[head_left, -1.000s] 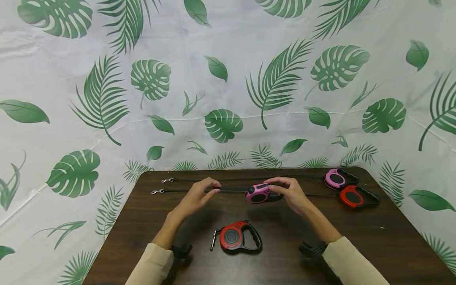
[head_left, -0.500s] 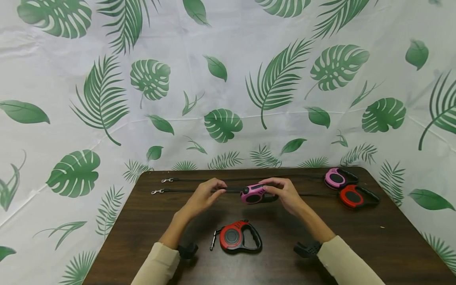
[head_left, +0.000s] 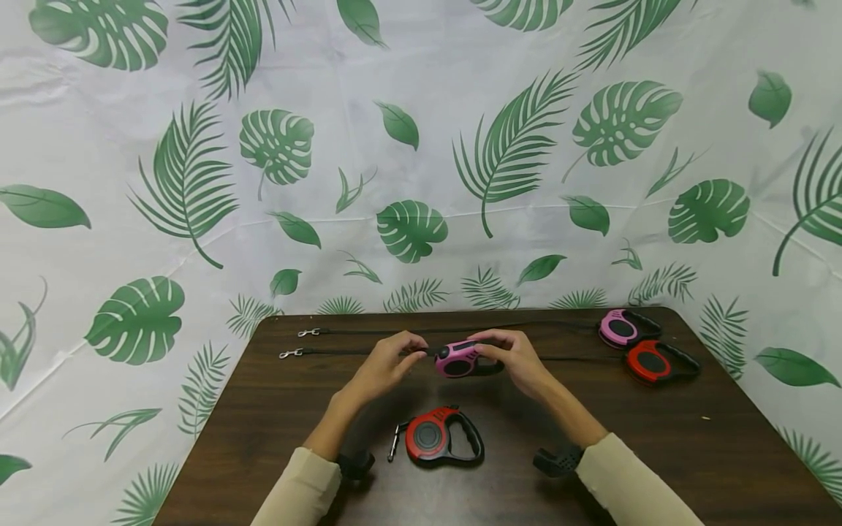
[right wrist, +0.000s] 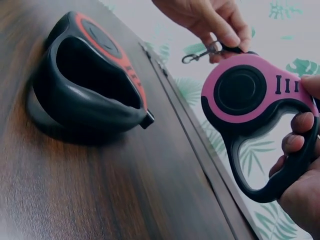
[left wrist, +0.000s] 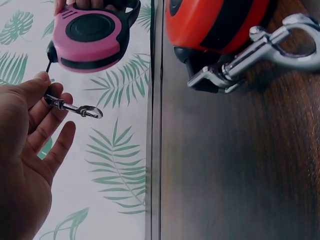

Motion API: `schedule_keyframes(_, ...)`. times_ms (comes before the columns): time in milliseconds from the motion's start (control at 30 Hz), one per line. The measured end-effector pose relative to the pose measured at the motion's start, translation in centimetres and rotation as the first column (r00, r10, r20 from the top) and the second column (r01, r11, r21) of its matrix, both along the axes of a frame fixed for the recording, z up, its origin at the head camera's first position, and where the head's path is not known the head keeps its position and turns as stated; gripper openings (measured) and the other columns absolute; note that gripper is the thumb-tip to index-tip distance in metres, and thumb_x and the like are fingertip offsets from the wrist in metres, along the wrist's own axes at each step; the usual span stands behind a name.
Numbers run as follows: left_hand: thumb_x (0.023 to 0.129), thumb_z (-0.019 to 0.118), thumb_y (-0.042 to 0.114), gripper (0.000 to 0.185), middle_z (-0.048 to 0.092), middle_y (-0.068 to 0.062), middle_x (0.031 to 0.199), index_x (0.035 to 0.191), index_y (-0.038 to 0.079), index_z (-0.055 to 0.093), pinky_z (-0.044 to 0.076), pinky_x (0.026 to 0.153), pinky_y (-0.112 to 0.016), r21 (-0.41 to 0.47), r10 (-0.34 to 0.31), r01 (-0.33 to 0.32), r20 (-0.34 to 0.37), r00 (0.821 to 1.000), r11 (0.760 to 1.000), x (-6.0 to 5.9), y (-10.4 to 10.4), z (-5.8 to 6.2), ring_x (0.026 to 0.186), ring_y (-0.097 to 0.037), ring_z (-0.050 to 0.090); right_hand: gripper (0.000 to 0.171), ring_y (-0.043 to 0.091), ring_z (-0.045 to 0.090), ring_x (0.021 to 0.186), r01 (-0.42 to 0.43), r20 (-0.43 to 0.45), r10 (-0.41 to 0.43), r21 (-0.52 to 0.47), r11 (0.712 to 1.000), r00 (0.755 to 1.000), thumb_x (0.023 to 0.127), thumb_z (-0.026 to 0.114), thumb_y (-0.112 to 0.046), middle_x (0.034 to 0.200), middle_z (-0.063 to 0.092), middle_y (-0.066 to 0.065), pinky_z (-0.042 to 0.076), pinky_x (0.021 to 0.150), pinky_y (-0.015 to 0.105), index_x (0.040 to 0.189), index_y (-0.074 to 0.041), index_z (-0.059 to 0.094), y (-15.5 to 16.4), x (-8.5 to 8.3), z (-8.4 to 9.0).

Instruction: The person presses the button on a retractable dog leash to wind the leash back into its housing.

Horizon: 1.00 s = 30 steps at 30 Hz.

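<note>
We see a dark wooden table [head_left: 263, 409] that fills the lower half of the head view, with a white cloth with green leaves [head_left: 421, 146] behind it. In the middle of the frame, above the table, the right hand [head_left: 516, 359] grasps a pink leash reel [head_left: 458, 359] by its black handle; in the right wrist view the fingers [right wrist: 295, 142] are curled through the handle [right wrist: 280, 170]. Just to the left of it, the left hand [head_left: 384, 364] pinches a small metal clip [left wrist: 72, 107] between thumb and fingers, very near to the nose of the pink reel. In the left wrist view the other fingers of this hand are loosely straight.

In the lower centre of the head view a red leash reel [head_left: 437, 437] lies flat on the table, its clip beside it on the left. At the right edge of the table lie one more pink reel [head_left: 621, 329] and one more red reel [head_left: 654, 362], touching each other. Their thin black cords go to the left and end in two clips [head_left: 299, 343] near the upper left corner of the table.
</note>
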<state>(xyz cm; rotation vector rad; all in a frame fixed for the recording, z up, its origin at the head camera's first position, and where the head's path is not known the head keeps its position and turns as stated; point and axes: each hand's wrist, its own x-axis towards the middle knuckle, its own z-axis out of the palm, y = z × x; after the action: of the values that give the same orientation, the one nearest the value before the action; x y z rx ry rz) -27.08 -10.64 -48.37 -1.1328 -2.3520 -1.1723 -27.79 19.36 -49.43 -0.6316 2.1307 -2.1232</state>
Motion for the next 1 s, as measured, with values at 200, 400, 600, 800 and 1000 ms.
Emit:
schedule_keyframes(200,0.099,0.072,0.001,0.015,0.072,-0.013,0.107,0.113,-0.002,0.069,0.063,0.080,-0.029,-0.002,0.016,-0.016,0.024,1.000,1.000,0.3,0.3,0.1,0.097,-0.025,0.073,0.028,0.020,0.057,0.082,0.020,0.009,-0.020,0.004,1.000,1.000,0.098,0.074,-0.007,0.102,0.077,-0.001,0.049,0.069,0.029,0.121,0.009,0.073,-0.9,0.0,-0.1)
schedule_keyframes(400,0.097,0.073,-0.004,0.017,0.072,-0.014,0.107,0.113,-0.002,0.068,0.063,0.080,-0.031,0.001,0.005,-0.005,0.007,1.000,1.000,0.5,0.4,0.2,0.097,-0.025,0.073,0.024,0.015,0.058,0.082,0.025,-0.006,-0.025,0.026,0.999,1.000,0.099,0.074,-0.008,0.101,0.077,-0.002,0.050,0.071,0.032,0.119,0.004,0.076,-1.3,0.0,-0.2)
schedule_keyframes(600,0.097,0.074,-0.002,0.017,0.072,-0.013,0.107,0.113,-0.002,0.069,0.063,0.080,-0.029,-0.014,0.014,-0.015,-0.021,1.000,1.000,0.5,0.4,0.1,0.096,-0.024,0.073,0.025,0.015,0.061,0.086,0.028,-0.019,-0.027,0.036,0.999,0.999,0.098,0.074,-0.010,0.104,0.078,-0.003,0.051,0.073,0.035,0.119,0.005,0.075,-1.7,0.2,-0.1)
schedule_keyframes(800,0.098,0.074,0.003,0.018,0.073,-0.013,0.107,0.115,-0.002,0.069,0.062,0.079,-0.029,-0.033,0.031,-0.031,-0.014,0.999,0.999,0.6,0.3,-0.2,0.096,-0.024,0.074,0.027,0.014,0.060,0.087,0.039,-0.032,-0.037,0.058,0.998,0.999,0.099,0.074,-0.011,0.108,0.078,-0.004,0.050,0.072,0.035,0.120,0.006,0.075,-2.0,0.3,-0.3)
schedule_keyframes(1000,0.100,0.073,0.007,0.019,0.072,-0.012,0.110,0.118,0.000,0.069,0.062,0.081,-0.027,-0.049,0.042,-0.039,0.054,0.998,0.998,0.5,0.2,-0.4,0.100,-0.024,0.073,0.028,0.017,0.059,0.086,0.043,-0.026,-0.041,0.063,0.997,0.999,0.099,0.074,-0.012,0.109,0.078,-0.002,0.049,0.071,0.034,0.120,0.006,0.075,-2.2,0.1,-0.4)
